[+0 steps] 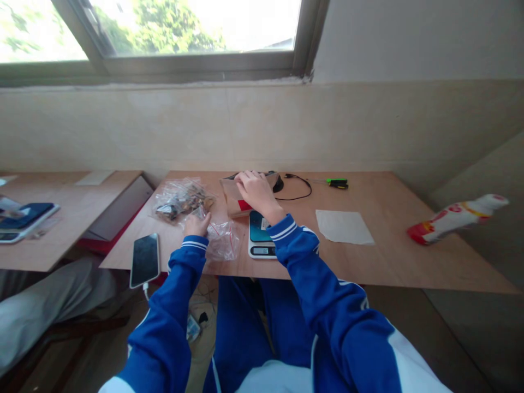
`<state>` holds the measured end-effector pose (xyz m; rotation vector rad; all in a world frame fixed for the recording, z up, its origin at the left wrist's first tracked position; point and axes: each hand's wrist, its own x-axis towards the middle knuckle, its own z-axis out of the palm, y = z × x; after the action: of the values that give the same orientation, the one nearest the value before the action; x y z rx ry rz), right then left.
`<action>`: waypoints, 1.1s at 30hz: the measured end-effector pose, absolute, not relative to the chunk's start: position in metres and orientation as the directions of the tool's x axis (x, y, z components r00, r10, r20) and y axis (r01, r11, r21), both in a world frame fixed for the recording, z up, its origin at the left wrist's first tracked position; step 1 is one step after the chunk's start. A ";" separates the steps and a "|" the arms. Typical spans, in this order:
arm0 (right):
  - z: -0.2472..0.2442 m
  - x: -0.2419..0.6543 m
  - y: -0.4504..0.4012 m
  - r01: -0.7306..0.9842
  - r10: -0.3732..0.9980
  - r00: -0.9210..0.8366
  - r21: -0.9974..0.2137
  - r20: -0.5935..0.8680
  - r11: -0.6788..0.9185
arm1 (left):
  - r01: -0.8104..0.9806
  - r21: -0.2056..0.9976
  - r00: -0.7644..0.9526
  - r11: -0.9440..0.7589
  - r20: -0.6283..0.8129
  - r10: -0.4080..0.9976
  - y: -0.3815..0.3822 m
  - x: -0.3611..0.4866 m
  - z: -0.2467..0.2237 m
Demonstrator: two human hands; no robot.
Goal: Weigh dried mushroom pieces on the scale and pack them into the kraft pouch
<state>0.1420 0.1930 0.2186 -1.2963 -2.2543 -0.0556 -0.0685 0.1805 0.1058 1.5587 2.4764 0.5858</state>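
Note:
My left hand (197, 224) is closed at the edge of a small clear plastic bag (200, 212), its thumb pointing up. Just behind it lies a heap of clear bags with small dark and brown parts (180, 199). Flat clear bags with red seal lines (223, 240) rest to its right. My right hand (256, 191) is over an open-topped brown box (230, 196) with a red patch, its fingers loosely stretched and bent toward the left; the fingertips are partly hidden. Below that wrist sits a white digital scale (262, 251) with a blue platform (258, 228), partly covered by my sleeve.
A phone on a white cable (145, 261) lies at the left front edge. To the right are a black cable (301, 188), green-and-black handled tools (337, 183), a sheet of white paper (344, 226) and a red-and-white bottle (456, 219). Another person's leg (61, 305) shows at the left.

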 end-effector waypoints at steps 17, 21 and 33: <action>0.147 0.109 0.148 0.203 0.927 -0.167 -0.908 0.337 0.367 | 0.713 0.693 -0.251 -0.104 0.391 0.885 0.129 -0.020 0.170; 0.137 0.122 0.154 0.223 0.938 -0.061 -0.911 0.342 0.346 | 0.551 0.821 -0.233 -0.149 0.323 0.917 0.109 -0.013 0.186; 0.161 0.154 0.145 -0.308 0.975 -0.092 -0.937 0.204 0.167 | -0.080 0.992 -0.243 -0.093 0.071 0.967 0.096 -0.002 0.120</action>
<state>0.1542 0.1449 0.1612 -0.7885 -1.1522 1.2832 -0.0018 0.0964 0.1199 1.0767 1.2741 1.4906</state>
